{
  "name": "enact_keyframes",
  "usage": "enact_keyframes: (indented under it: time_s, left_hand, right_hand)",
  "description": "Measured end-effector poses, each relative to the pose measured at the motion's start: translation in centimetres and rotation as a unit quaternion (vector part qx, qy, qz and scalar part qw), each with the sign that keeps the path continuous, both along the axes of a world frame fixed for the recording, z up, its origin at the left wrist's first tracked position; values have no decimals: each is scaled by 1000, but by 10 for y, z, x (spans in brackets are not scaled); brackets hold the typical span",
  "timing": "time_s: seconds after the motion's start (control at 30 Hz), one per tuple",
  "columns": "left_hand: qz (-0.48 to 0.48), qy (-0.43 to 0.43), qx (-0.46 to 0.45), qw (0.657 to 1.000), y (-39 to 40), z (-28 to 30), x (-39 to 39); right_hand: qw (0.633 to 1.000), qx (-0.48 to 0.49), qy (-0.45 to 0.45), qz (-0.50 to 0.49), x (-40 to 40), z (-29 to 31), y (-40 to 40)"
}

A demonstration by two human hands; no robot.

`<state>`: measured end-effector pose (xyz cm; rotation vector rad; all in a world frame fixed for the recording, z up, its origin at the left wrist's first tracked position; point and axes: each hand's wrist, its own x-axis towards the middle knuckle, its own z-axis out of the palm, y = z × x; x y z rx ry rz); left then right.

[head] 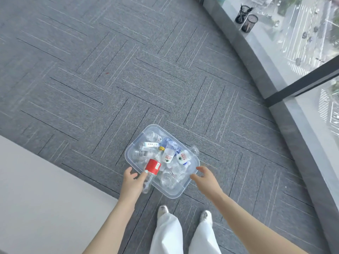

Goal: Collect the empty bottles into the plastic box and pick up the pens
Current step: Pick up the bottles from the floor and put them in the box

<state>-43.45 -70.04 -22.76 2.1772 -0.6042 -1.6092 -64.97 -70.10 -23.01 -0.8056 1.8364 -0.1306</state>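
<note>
- Now my left hand (pixel 131 182) grips a clear bottle with a red label (pixel 152 166), fingers curled round its lower body, the bottle lying over the near-left corner of the plastic box (pixel 130 143).
- My right hand (pixel 203 177) is spread and holds nothing; its fingertips are at the box's near-right rim, though I cannot tell whether they touch it.
- The box sits on the grey carpet (pixel 91 88) just ahead of my shoes, and it already holds a heap of empty bottles (pixel 170 156), lying at all angles, one poking over the far-right rim.
- I judge this bottle to be very light and thin-walled: it should dent under a hard squeeze and could slide in the fingers, so a loose wrap round the middle, near the label, seems best.
- Letting it go low over a gap in the heap should stop it bouncing out, since the others are springy and shift easily.
- The box itself looks stiff yet slick; if I lift it, I would take both short ends under the rim, because the load may roll to one side.
- Two dark mesh pen cups (pixel 246 17) stand on the window ledge (pixel 260 57), well apart from the box; thin dark sticks, probably pens, rise from the farther cup.
- No loose pens show on the carpet, so I take the pen step as not yet settled.
</note>
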Motion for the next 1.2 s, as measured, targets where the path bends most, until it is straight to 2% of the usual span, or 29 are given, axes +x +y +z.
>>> enact_keyframes:
  time_s: [0.33,0.63,0.83,0.97,1.2]
  left_hand:
    - [-99,-23,10,995,17,13,-17]
    - [-253,-24,-3,967,41,40,-97]
    - [-382,-25,-13,924,80,52,-169]
    - [-462,-12,-24,886,119,59,-225]
    - [-552,-8,-48,832,214,59,-313]
  right_hand:
    - [999,-17,-12,-32,-17,21,26]
    - [989,-27,-31,-145,-81,46,99]
    - [965,-40,-22,-259,-144,57,181]
    - [937,-49,-16,-347,-181,63,251]
    - [892,-48,-14,-449,-234,55,387]
